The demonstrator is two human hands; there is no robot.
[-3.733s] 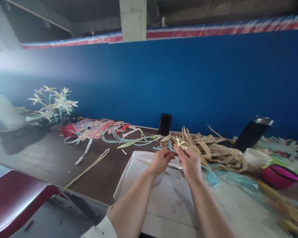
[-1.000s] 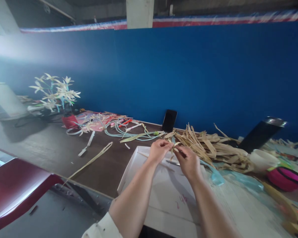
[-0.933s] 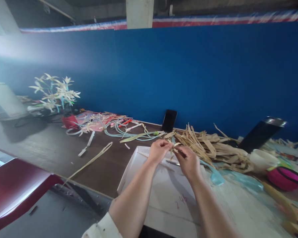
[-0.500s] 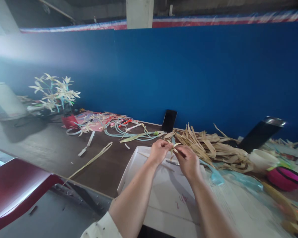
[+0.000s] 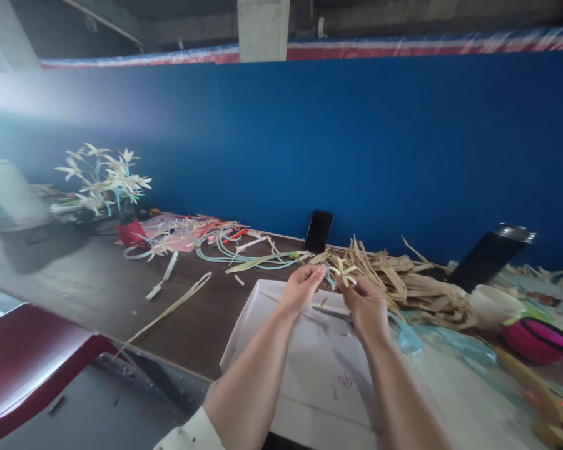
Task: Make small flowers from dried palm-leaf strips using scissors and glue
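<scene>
A small pale flower (image 5: 343, 272) with narrow petals, apparently made of dried husk, is pinched by its underside in my right hand (image 5: 366, 306). Just to its left is my left hand (image 5: 302, 289), thumb and fingers pressed together; whatever they hold is hidden. Both hands are over the far end of a white box lid (image 5: 304, 369) with red handwriting. Below them on the lid lie what looks like a pair of scissors (image 5: 331, 312) and a thin stick (image 5: 268, 294). A bundle of dried husks (image 5: 398, 281) lies right behind my right hand.
A phone (image 5: 319, 231) leans against the blue partition (image 5: 356, 144). Pale-blue cords (image 5: 216, 253) and a looped husk strip (image 5: 178, 300) lie to the left, with a husk-flower arrangement (image 5: 107, 178) beyond. A black flask (image 5: 490, 256), white bowl (image 5: 495, 306) and pink pouch (image 5: 539, 339) are right.
My right hand has moved slightly right, away from the left hand, carrying the flower. Its petals now face up in plain view. The left hand has barely moved.
</scene>
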